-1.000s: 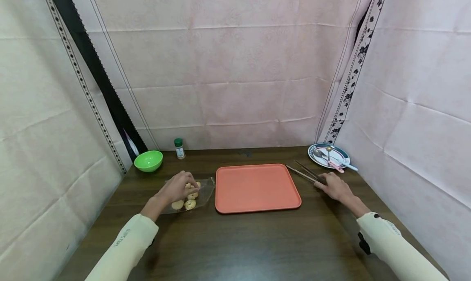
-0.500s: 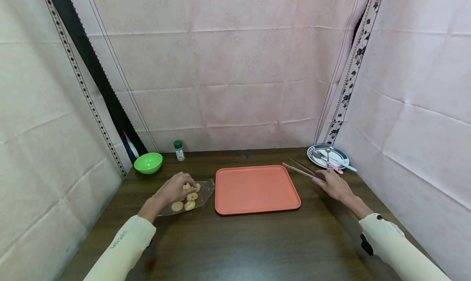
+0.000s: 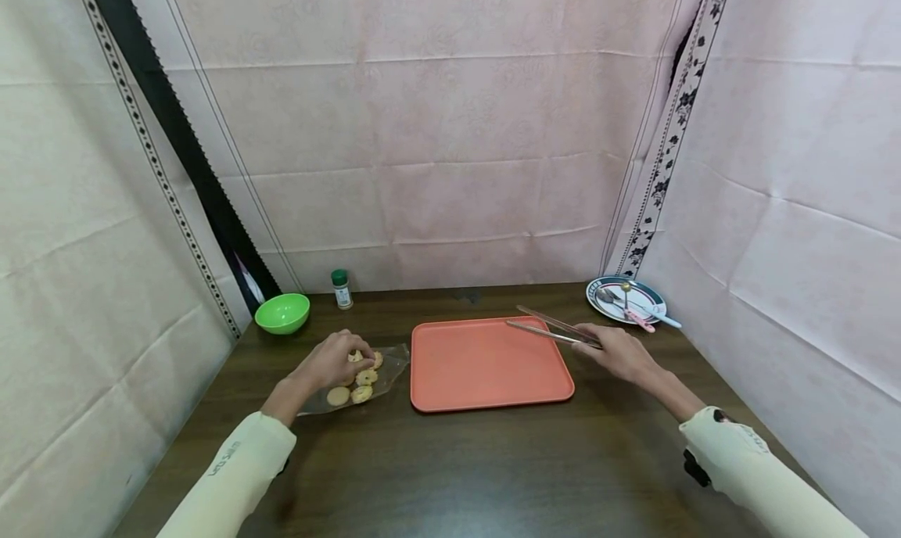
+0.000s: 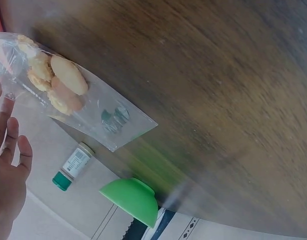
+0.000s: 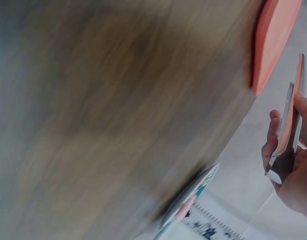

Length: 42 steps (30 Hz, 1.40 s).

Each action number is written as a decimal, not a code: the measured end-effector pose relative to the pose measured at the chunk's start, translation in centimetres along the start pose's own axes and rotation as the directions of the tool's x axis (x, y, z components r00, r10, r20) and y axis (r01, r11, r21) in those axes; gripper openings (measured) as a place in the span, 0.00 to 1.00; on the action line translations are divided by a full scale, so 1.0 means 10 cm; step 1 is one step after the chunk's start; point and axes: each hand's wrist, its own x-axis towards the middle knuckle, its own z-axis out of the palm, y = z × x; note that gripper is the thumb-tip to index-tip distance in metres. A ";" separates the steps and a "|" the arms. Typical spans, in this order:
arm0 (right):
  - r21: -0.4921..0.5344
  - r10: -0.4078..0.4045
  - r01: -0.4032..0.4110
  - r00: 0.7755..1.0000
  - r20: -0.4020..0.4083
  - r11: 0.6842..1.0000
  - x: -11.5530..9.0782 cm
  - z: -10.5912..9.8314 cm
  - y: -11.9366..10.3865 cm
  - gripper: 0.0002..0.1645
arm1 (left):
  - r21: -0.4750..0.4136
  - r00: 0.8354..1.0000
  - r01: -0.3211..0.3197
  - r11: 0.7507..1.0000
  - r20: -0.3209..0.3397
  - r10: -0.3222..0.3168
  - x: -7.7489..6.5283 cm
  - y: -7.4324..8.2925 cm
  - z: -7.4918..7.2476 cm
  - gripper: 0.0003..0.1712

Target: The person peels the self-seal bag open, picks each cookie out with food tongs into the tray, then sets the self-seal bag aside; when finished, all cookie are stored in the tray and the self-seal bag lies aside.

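In the head view my left hand (image 3: pixel 338 360) is bent over a clear plastic bag (image 3: pixel 391 364), thumb and fingertips together at its upper part. Several pale cookies (image 3: pixel 362 394) lie inside, some round and flat, others rough-edged. The left wrist view shows my fingertips at the bag (image 4: pixel 101 92) edge; the thumb is not clearly seen there. My right hand (image 3: pixel 618 353) grips metal tongs (image 3: pixel 556 333) near their closed end. Their arms stand apart, tips reaching over the right back corner of the orange tray (image 3: pixel 486 378). The right wrist view shows fingers wrapped round the tongs (image 5: pixel 288 130).
Toward the back left stand a green bowl (image 3: pixel 283 314) and a small green-capped shaker jar (image 3: pixel 341 289). A plate (image 3: pixel 605 305) with a spoon and other utensils sits at the back right. Cloth walls (image 3: pixel 450 170) enclose the brown table (image 3: pixel 450 475).
My right hand has moved left with the tongs, bringing their tips from beside the tray to over its back right corner. The left hand stays at the bag.
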 end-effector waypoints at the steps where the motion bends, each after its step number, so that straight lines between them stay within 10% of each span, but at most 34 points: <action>1: 0.009 -0.007 0.007 1.000 0.007 1.000 0.01 0.01 -0.05 0.22 | -0.001 1.000 -0.002 1.000 0.000 0.002 0.00 0.00 0.00 0.05; 42: 0.104 -0.344 0.329 0.912 0.222 0.939 0.37 0.51 -1.22 0.21 | 0.011 0.999 -0.021 1.000 -0.024 0.021 -0.02 0.01 -0.02 0.03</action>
